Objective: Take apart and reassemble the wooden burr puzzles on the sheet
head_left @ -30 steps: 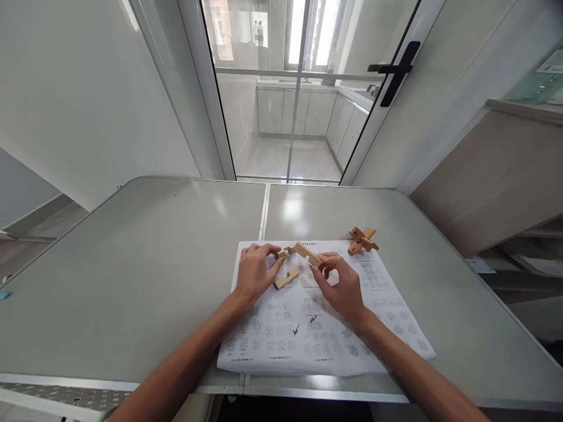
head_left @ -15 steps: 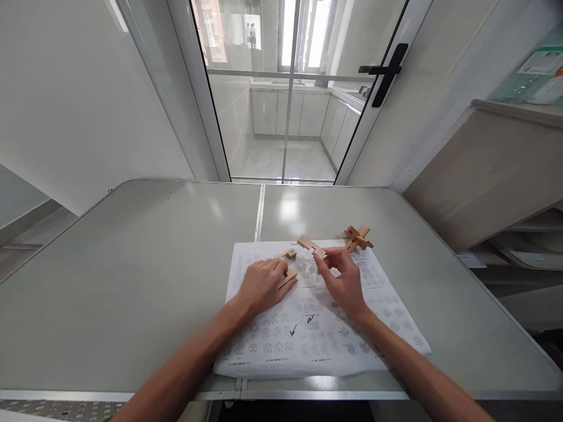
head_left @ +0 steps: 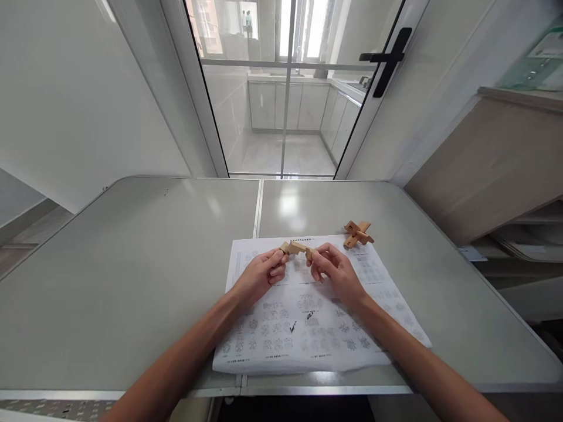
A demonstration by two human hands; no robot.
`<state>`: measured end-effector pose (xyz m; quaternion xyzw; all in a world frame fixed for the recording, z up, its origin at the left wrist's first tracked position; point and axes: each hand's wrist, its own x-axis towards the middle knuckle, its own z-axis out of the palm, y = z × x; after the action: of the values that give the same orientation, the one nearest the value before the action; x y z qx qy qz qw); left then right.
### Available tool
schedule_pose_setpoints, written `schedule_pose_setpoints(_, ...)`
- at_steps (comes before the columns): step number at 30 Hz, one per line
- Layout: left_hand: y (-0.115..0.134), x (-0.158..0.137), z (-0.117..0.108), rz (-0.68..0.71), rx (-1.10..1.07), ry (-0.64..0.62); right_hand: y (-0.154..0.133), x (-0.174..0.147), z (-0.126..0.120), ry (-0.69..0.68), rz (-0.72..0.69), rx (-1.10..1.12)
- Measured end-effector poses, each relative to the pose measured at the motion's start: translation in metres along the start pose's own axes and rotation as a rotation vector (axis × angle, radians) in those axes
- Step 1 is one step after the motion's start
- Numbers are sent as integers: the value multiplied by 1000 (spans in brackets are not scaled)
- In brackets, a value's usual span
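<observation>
Over the printed sheet, my left hand [head_left: 265,274] is closed on a small light wooden puzzle piece [head_left: 284,247]; its fingers cover most of it. Facing it, my right hand [head_left: 335,267] pinches the right end of a notched wooden puzzle piece [head_left: 296,248] between thumb and fingertips. The two pieces meet or overlap just beside my left fingertips; whether they interlock, I cannot tell. Beneath both hands lies the white sheet [head_left: 303,343], covered with rows of small line drawings of puzzles.
A cross-shaped cluster of darker wooden puzzle pieces [head_left: 358,234] rests at the sheet's far right corner. The grey table [head_left: 132,281] has a metal seam and edging. Behind it stands a glass door with a black handle [head_left: 389,58]; a shelf unit [head_left: 497,152] is at the right.
My left hand has risen off the sheet, lifting wood in its fingers. My right hand has moved slightly left and turned its notched piece, bringing it up to the left hand's piece.
</observation>
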<state>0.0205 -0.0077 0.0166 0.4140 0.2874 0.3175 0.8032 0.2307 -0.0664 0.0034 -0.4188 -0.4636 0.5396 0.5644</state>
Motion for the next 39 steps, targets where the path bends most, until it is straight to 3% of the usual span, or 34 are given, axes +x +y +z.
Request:
schedule_pose_setpoints(5,-2,-7,4,-143,6,-117,2,-1,-3,-70,78,175)
schedule_pose_setpoints(9,-7,-10,8,-331,55,-273,3,-2,-3,-241,190,318)
schedule_pose_setpoints(11,-8,-11,10,-361,77,-307,4,-2,-3,-270,225,358)
schedule_pose_setpoints(13,-9,-11,12,-329,95,-292,5,0,-4,-234,221,368)
schedule_pose_setpoints(17,-11,-11,17,-147,238,-173,6,4,-7,-155,183,304)
schedule_pose_setpoints(20,-14,-10,19,-25,363,-158,5,5,-8,-110,124,205)
schedule_pose_setpoints(26,-16,-5,14,45,229,-97,5,-1,0,122,-163,-274)
schedule_pose_setpoints(31,-14,-9,14,53,304,-123,8,-9,11,107,-350,-546)
schedule_pose_setpoints(39,-17,-11,19,138,472,-73,8,-9,11,109,-492,-643)
